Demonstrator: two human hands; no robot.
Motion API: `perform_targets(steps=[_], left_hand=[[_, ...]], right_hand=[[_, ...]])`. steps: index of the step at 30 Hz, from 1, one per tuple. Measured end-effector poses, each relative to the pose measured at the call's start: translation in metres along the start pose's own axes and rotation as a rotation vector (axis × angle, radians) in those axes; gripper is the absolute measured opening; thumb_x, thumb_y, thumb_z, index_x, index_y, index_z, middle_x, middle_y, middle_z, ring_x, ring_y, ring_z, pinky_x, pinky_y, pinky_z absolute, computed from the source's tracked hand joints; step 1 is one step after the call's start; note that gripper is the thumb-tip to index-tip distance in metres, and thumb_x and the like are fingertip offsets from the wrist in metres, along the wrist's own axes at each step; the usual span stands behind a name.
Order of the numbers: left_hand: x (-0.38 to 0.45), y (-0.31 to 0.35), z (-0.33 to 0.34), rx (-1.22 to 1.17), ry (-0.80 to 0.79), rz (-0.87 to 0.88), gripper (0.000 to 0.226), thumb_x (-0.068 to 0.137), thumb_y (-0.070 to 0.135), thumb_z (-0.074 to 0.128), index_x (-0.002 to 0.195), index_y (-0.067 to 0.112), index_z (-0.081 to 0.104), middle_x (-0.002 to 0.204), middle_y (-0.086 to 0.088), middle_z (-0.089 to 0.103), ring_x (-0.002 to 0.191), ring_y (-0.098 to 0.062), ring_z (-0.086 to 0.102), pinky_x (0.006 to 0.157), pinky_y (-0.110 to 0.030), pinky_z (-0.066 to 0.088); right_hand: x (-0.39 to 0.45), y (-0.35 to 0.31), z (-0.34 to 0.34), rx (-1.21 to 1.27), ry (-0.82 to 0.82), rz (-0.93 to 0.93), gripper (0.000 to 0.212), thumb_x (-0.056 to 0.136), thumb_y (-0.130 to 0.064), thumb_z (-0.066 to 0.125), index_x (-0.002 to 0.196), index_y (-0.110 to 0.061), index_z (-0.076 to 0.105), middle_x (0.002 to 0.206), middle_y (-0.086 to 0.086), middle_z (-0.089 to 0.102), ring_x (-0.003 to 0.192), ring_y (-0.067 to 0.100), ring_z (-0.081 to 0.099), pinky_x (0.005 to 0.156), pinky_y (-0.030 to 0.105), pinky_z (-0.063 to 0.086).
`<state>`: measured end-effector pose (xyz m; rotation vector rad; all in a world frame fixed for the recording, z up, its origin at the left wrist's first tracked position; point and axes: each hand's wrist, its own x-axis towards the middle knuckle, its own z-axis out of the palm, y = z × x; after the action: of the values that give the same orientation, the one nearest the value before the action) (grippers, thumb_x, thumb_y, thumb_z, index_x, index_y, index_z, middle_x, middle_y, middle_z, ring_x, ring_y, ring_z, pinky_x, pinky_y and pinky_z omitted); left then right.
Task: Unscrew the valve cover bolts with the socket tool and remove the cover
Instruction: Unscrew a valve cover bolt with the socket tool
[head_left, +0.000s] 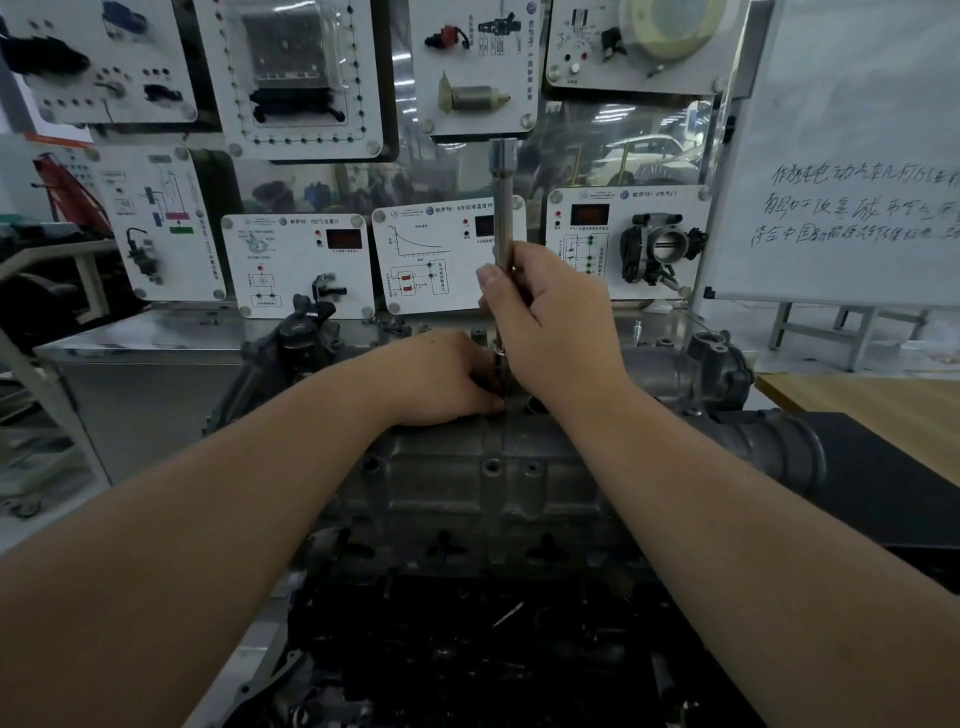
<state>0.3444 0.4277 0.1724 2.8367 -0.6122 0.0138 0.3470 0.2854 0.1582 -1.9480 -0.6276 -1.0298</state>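
A grey cast-metal valve cover (483, 473) lies across the engine in front of me, with bolt holes along its near face. A long metal socket tool (503, 208) stands upright over the far edge of the cover, its socket end at the top. My right hand (550, 322) grips the tool's shaft about halfway down. My left hand (447, 379) rests on the cover at the tool's foot, fingers curled around the lower end. The tool's tip and the bolt under it are hidden by my hands.
White training panels (298, 265) with sensors stand behind the engine. A throttle body panel (628, 239) is at back right, a whiteboard (852, 156) further right. A black intake hose (779, 447) and a wooden table (883, 410) lie to the right. Dark engine parts fill the foreground.
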Motion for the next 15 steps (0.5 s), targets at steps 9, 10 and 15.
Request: perform_targets(steps=[9,10,15], left_hand=[[0.005,-0.002,0.003,0.081,-0.042,0.035,0.03,0.103,0.039,0.055,0.121,0.018,0.068,0.116,-0.003,0.071,0.105,-0.021,0.065,0.099,-0.047,0.051],[0.006,-0.002,0.003,0.086,-0.039,0.04,0.031,0.104,0.039,0.054,0.12,0.017,0.068,0.116,-0.005,0.071,0.104,-0.022,0.065,0.099,-0.047,0.051],[0.008,-0.005,0.002,0.081,0.001,0.058,0.023,0.103,0.038,0.055,0.104,0.02,0.069,0.106,-0.001,0.07,0.093,-0.017,0.064,0.091,-0.04,0.052]], right_hand=[[0.001,0.002,0.002,-0.024,0.014,0.031,0.024,0.105,-0.028,0.054,0.098,-0.008,0.066,0.074,0.003,0.07,0.065,0.018,0.063,0.063,0.042,0.051],[0.002,0.001,0.003,-0.028,0.004,0.041,0.025,0.105,-0.028,0.054,0.097,-0.007,0.066,0.074,0.003,0.07,0.065,0.018,0.063,0.063,0.041,0.05],[0.015,-0.003,-0.004,-0.037,-0.086,0.263,0.03,0.105,-0.031,0.053,0.093,-0.006,0.066,0.081,0.005,0.073,0.066,0.014,0.066,0.064,0.043,0.055]])
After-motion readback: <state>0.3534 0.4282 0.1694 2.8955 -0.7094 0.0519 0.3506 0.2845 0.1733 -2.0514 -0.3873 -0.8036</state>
